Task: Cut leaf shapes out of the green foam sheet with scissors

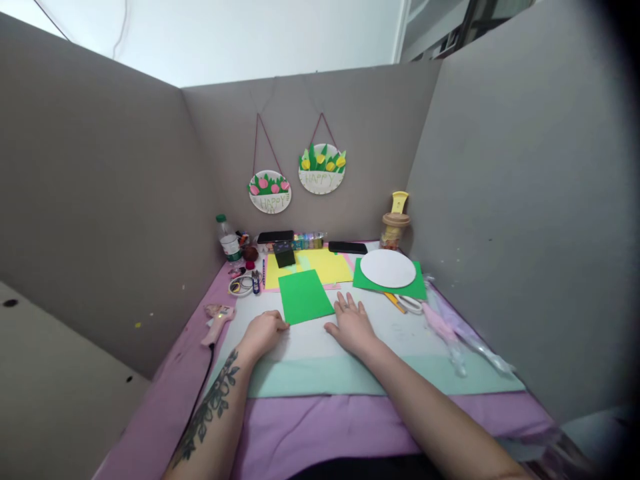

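Observation:
A small green paper sheet (305, 296) lies on the white work mat (400, 333) in front of me. My left hand (263, 333) rests at its near left corner, fingers curled, thumb and fingertips touching the sheet's edge. My right hand (353, 323) lies flat on the mat just right of the sheet, fingers spread, holding nothing.
Behind lie yellow paper (325, 265), a white paper plate (388, 268) on green paper (415, 288), scissors (407, 304), a pink glue gun (216, 320), a bottle (229, 241), a jar (394, 230). Two plate crafts (270, 190) hang on the grey partition walls enclosing the desk.

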Motion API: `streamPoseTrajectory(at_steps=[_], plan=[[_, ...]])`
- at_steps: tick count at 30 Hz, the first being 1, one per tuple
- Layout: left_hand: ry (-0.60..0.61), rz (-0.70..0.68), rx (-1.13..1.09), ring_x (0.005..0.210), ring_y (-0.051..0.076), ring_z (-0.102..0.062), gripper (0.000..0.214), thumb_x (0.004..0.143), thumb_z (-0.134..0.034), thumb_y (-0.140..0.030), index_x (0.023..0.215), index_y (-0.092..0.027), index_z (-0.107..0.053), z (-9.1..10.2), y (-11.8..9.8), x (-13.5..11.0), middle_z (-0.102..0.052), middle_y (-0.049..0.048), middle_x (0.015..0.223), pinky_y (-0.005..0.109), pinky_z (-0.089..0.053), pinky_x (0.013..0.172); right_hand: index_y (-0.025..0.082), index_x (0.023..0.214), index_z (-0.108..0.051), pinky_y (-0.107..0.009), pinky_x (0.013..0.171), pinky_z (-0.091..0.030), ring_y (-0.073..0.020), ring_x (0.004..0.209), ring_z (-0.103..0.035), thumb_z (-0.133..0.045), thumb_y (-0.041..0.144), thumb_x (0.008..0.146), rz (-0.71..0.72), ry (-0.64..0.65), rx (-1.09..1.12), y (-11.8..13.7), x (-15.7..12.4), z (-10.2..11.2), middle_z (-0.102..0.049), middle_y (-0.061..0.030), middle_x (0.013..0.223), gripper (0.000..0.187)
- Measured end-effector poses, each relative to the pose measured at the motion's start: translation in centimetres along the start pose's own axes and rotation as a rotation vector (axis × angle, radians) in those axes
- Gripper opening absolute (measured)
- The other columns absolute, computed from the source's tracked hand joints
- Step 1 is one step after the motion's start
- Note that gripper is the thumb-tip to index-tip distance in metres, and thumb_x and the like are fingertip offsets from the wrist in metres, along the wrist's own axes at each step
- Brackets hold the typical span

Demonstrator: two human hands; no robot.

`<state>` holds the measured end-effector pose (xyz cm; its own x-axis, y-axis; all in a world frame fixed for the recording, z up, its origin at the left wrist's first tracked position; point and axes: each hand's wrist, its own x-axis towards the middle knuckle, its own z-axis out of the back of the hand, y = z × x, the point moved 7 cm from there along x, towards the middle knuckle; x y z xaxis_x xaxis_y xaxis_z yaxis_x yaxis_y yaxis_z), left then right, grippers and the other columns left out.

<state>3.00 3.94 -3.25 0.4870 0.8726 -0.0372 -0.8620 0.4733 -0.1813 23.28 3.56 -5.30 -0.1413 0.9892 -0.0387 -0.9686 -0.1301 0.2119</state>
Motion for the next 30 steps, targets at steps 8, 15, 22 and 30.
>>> streamPoseTrajectory(at_steps=[8, 15, 22, 30], plan=[[0.053, 0.02, 0.053, 0.082, 0.018, -0.061, 0.03, 0.087, -0.044, -0.026, 0.089, -0.025, -0.074, -0.4, 0.5, -0.3, -0.063, 0.0063, 0.087, 0.025, -0.04, 0.068, 0.006, 0.145, -0.031, -0.045, 0.114, -0.019, -0.03, 0.142, -0.014, -0.043, 0.049, 0.088, 0.484, 0.141, 0.195, 11.0, -0.6, -1.9, -0.02, -0.0171, 0.153, 0.072], [0.033, 0.026, 0.051, 0.082, 0.019, -0.06, 0.037, 0.092, -0.038, -0.035, 0.091, -0.023, -0.073, -0.1, 0.2, -0.4, -0.063, 0.0075, 0.088, 0.026, -0.039, 0.069, 0.0, 0.143, -0.032, -0.043, 0.113, -0.021, -0.0324, 0.141, -0.018, -0.045, 0.048, 0.087, 0.376, 0.172, 0.147, 8.3, -0.5, -2.7, -0.024, -0.0204, 0.151, 0.075], [0.003, 0.047, -0.029, 0.085, 0.017, -0.06, 0.033, 0.089, -0.042, -0.021, 0.101, -0.026, -0.073, -0.2, -0.1, 0.1, -0.063, 0.0058, 0.095, 0.025, -0.041, 0.075, 0.001, 0.141, -0.037, -0.041, 0.11, -0.025, -0.0309, 0.138, -0.026, -0.042, 0.039, 0.088, 0.187, 0.125, 0.044, 2.5, -0.5, -1.5, -0.031, -0.0207, 0.148, 0.065], [-0.022, 0.041, -0.02, 0.093, 0.019, -0.059, 0.035, 0.09, -0.041, -0.02, 0.105, -0.025, -0.072, -0.3, -1.2, 0.7, -0.064, 0.0072, 0.103, 0.027, -0.042, 0.08, 0.007, 0.14, -0.041, -0.048, 0.111, -0.013, -0.0326, 0.14, -0.019, -0.041, 0.043, 0.089, 0.019, 0.114, -0.09, 1.3, -0.5, -0.5, -0.034, -0.018, 0.147, 0.063]])
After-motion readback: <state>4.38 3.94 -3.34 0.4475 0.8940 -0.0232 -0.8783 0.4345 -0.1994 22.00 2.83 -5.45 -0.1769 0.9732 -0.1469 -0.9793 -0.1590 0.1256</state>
